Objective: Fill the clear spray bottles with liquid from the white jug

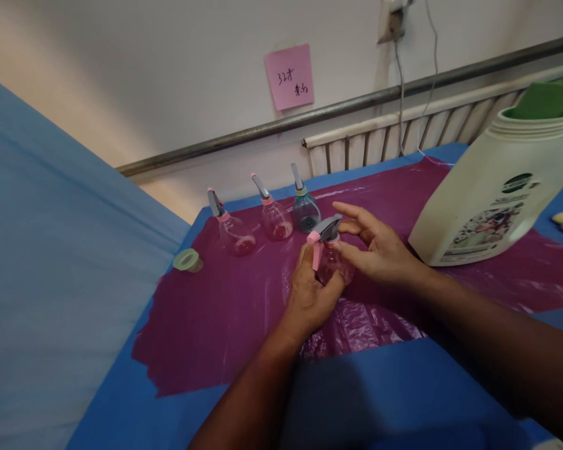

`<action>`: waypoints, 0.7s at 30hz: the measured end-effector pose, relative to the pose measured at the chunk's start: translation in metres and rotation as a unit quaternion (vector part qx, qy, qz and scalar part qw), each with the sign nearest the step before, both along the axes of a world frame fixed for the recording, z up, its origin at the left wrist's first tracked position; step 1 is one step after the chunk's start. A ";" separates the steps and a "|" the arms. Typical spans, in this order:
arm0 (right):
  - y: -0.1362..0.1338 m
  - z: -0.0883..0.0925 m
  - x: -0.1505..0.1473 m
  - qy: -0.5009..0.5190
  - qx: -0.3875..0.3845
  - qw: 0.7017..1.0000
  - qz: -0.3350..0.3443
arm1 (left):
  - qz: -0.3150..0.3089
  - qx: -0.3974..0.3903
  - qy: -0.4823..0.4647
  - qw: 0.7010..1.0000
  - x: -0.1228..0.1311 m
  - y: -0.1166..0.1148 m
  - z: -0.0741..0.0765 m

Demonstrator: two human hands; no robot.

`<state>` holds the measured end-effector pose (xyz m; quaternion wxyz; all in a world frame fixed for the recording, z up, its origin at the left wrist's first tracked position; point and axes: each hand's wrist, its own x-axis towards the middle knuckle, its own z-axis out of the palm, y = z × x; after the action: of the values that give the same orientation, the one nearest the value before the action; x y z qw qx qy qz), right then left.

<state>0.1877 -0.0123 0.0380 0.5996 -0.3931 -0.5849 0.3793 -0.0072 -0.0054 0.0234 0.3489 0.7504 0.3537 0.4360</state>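
Note:
A clear pink spray bottle point(331, 265) with a grey and pink spray head stands upright between my hands. My left hand point(309, 294) is closed around its body from the near left. At the collar, just under the spray head, my right hand point(378, 250) pinches with the thumb and a bent finger, its index finger stretched out above. Behind them are a teal spray bottle point(307, 211) and two pink spray bottles, one in the middle point(276, 217) and one farther left point(237, 234). All three have spray heads on.
A big cream jug point(478, 194) with a green piece in its mouth stands at right. A small pale green cap point(187, 260) lies at left. Purple plastic sheeting point(216, 331) covers part of the blue surface point(403, 375). A blue curtain point(65, 250) hangs at left.

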 end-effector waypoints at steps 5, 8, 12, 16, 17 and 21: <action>0.006 -0.004 -0.003 -0.030 0.034 0.997 -0.063 | -0.012 0.004 -0.003 1.000 0.001 -0.001 0.006; 0.007 -0.003 -0.008 -0.018 0.034 0.998 -0.056 | -0.010 0.013 -0.002 1.000 0.001 -0.002 0.009; 0.005 -0.001 -0.009 -0.010 0.037 0.999 -0.031 | -0.010 0.017 -0.002 1.000 0.002 -0.003 0.012; 0.004 -0.004 -0.005 -0.009 0.030 0.999 -0.010 | -0.004 0.024 0.003 1.000 0.003 -0.003 0.013; 0.004 -0.005 -0.004 -0.009 0.024 1.000 -0.009 | 0.000 0.027 0.005 1.000 0.003 -0.003 0.014; 0.005 -0.007 0.002 -0.014 0.019 1.000 0.010 | 0.002 0.009 0.022 1.000 0.006 -0.006 0.017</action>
<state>0.1901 -0.0071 0.0315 0.5948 -0.3811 -0.6042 0.3686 -0.0012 -0.0112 0.0404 0.3336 0.7623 0.3589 0.4229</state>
